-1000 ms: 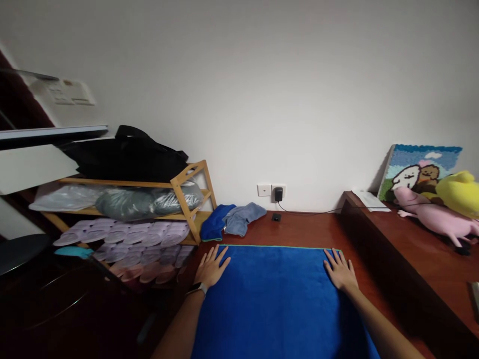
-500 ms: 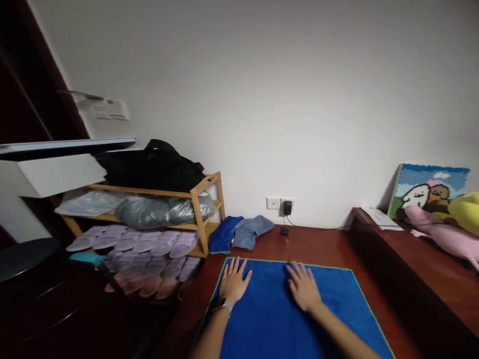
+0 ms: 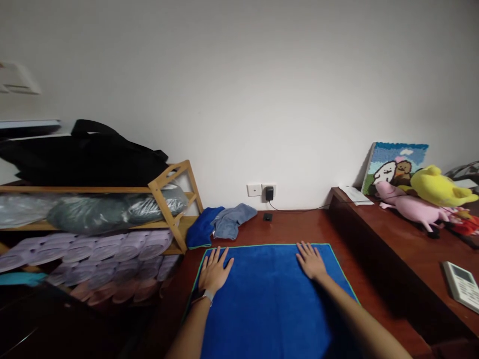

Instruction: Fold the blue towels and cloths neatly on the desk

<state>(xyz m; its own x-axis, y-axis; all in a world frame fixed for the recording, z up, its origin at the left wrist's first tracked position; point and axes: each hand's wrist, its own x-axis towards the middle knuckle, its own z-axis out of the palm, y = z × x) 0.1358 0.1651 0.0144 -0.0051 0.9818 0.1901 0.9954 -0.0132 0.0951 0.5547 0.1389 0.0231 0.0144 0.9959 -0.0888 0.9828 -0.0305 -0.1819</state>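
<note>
A blue towel [image 3: 269, 294] with a bright green edge lies spread on the reddish-brown wooden surface [image 3: 295, 227]. Flat on its far left corner rests my left hand [image 3: 216, 271], fingers spread, with a watch or band on the wrist. My right hand [image 3: 311, 262] lies palm down near the towel's far right corner, its fingers also stretched out. Neither hand grips anything. Just beyond the left hand are a crumpled blue cloth [image 3: 204, 228] and a greyish-blue cloth [image 3: 234, 219], heaped together. The towel's near edge is out of view.
A wooden rack [image 3: 168, 202] on the left holds a black bag [image 3: 93, 157], plastic-wrapped bundles and several slippers [image 3: 127, 244]. By the wall, a black adapter [image 3: 269, 193] trails a cable. On the raised right ledge are a pink plush toy [image 3: 411, 202], a yellow plush toy [image 3: 437, 184] and a white remote-like device [image 3: 462, 285].
My right hand has slid right across the towel toward its far right corner. My left hand stays at the far left corner. The view has turned right, bringing the white device into sight.
</note>
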